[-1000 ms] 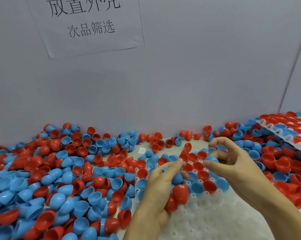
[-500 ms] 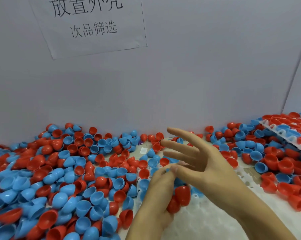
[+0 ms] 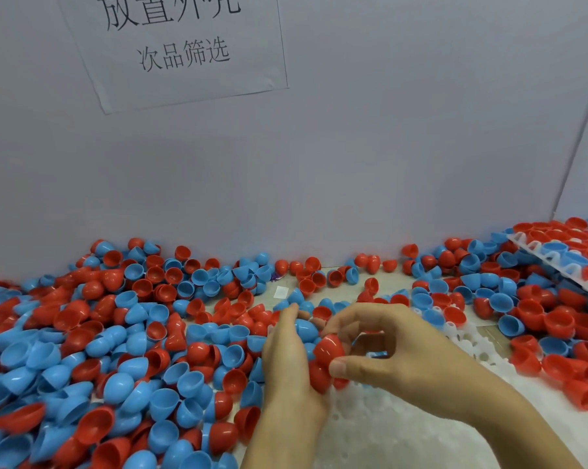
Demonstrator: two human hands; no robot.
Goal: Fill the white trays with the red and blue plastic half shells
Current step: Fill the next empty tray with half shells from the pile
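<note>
My left hand (image 3: 285,363) cradles several half shells, red ones low in the palm and a blue shell (image 3: 306,328) near its fingertips. My right hand (image 3: 397,353) reaches across and pinches one red shell (image 3: 329,346) from that handful between thumb and fingers. Both hands hover over a white tray (image 3: 404,431) whose far rows hold red and blue shells; its near part shows bare sockets. A big loose pile of red and blue half shells (image 3: 99,350) covers the table to the left.
A second white tray (image 3: 563,262), filled with red and blue shells, lies tilted at the far right on more loose shells (image 3: 556,319). A grey partition wall (image 3: 353,147) with a paper sign (image 3: 184,45) closes the back; another panel stands at the right.
My right hand came back from the far tray rows with fingers spread, then closed on a red shell in my left hand. The left hand stayed nearly still.
</note>
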